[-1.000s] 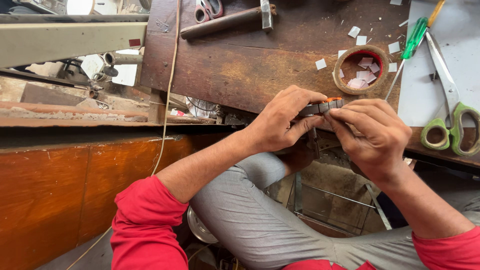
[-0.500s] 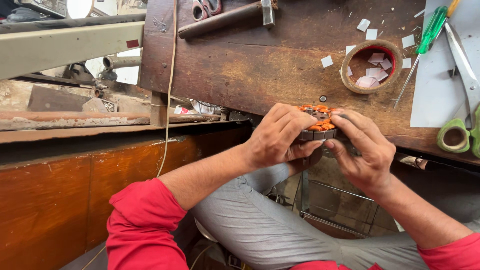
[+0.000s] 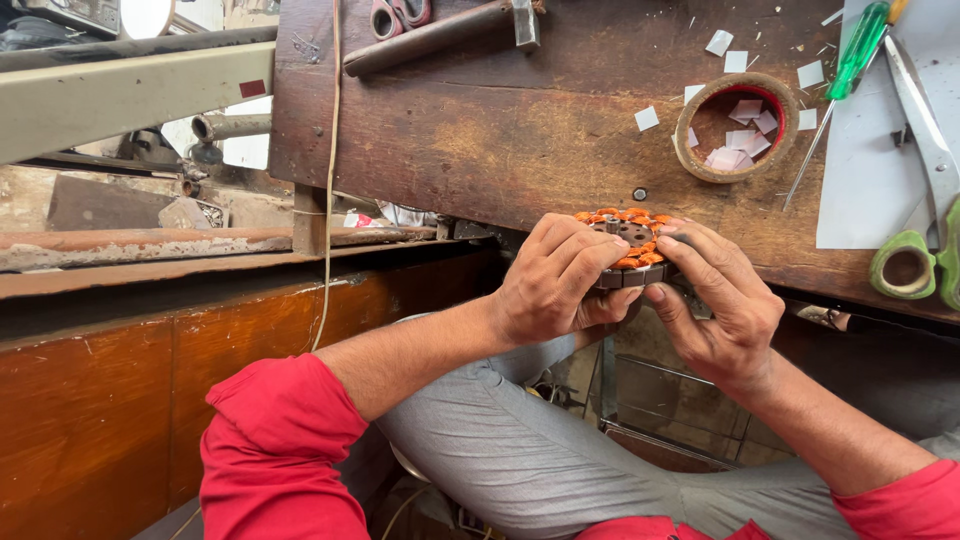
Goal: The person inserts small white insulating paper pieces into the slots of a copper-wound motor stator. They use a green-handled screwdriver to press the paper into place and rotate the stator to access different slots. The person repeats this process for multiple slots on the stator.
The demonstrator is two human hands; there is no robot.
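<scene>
Both hands are clamped on one thing: the left hand (image 3: 555, 285) grips the near-left side of a small round motor stator (image 3: 628, 242), its fingers curled over the rim, while the right hand (image 3: 722, 305) closes on the right side, thumb under the edge and fingers laid across the top; the two hands sit close together, almost touching. The stator is a dark metal ring with copper-orange windings around it, held just above the near edge of the table (image 3: 470, 140), tilted a little toward the person; whether it rests on the wood I cannot tell.

To handle it well, I judge the grip should stay on the metal rim rather than on the coils, since the fine wire looks easy to nick; steady support from below with the thumbs lets the fingertips work on top; keeping it over the table edge rather than over the lap would save it if it slips.

Farther out, a round tape roll (image 3: 737, 128) holds small white paper slips, with more slips scattered beside it; a green-handled screwdriver (image 3: 846, 75) lies to its right, partly over a grey sheet (image 3: 862, 190); green-handled scissors (image 3: 925, 215) rest on that sheet; a hammer (image 3: 440, 32) lies along the far edge.
</scene>
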